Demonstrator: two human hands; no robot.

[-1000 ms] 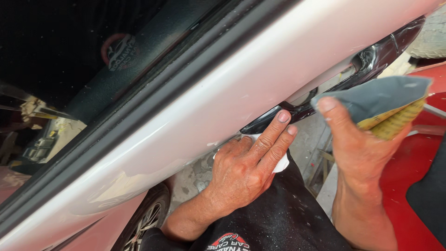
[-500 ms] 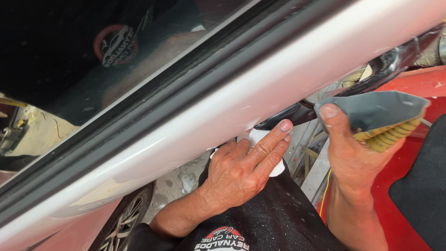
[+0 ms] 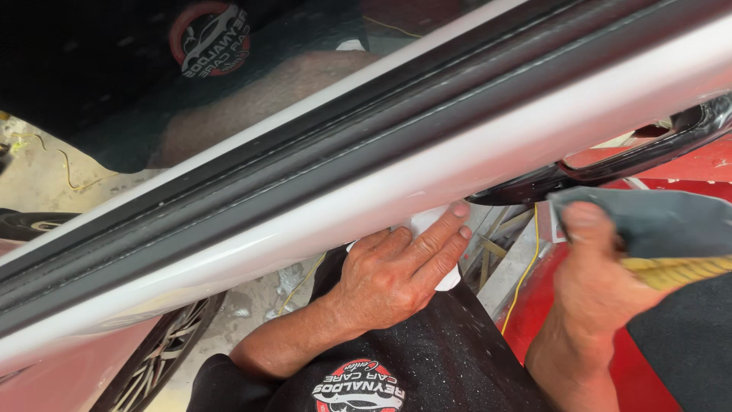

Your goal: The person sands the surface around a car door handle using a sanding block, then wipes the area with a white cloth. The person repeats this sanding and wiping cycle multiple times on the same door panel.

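My left hand point(image 3: 396, 278) lies flat on a white car door panel point(image 3: 305, 229), its fingers pressing a small white pad point(image 3: 427, 223) against the paint just left of the black door handle point(image 3: 633, 160). My right hand point(image 3: 591, 290) is lower right, away from the door. Its thumb pinches a folded grey cloth with a yellow underside point(image 3: 663, 229). Most of the pad is hidden under my fingers.
A dark window point(image 3: 114, 99) with a black rubber trim strip point(image 3: 305, 164) runs diagonally above the panel and reflects my shirt and arm. A car wheel point(image 3: 164, 355) shows at lower left over a concrete floor. A red surface point(image 3: 534, 305) lies at lower right.
The view has shifted, so more of the window fills the top. My left hand stays pressed on the pad by the handle. My right hand with the cloth has dropped slightly lower.
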